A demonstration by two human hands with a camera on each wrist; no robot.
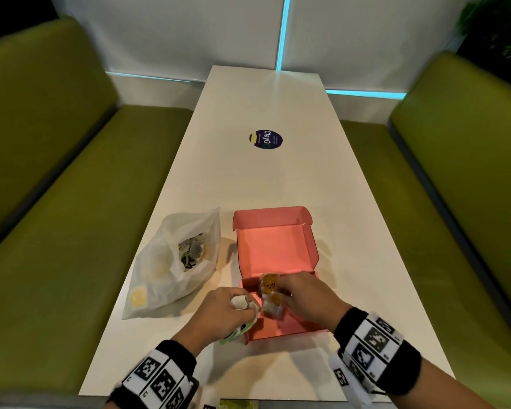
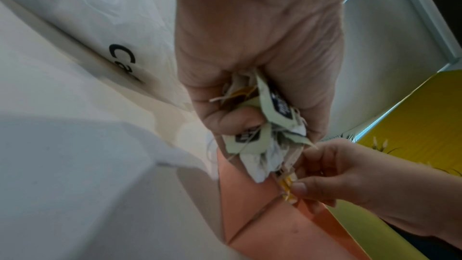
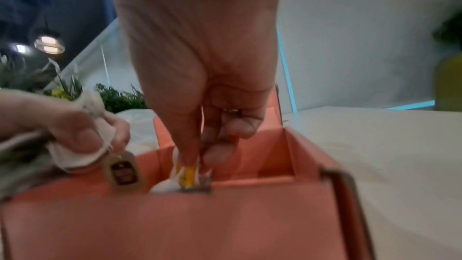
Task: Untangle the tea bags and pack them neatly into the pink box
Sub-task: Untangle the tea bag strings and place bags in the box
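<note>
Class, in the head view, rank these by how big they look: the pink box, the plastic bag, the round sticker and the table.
1. Table
2. Pink box with its lid open, and plastic bag: too alike to rank
3. Round sticker, though it lies farther from the camera

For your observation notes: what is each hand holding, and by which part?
Left hand grips a tangled bunch of tea bags around its middle. Right hand pinches a yellow tea bag by its top.

light: dim, cyan wall strips (image 1: 283, 31) | glare: tabletop (image 1: 278, 93) | blur: wrist views soft | edges: wide-angle bending
</note>
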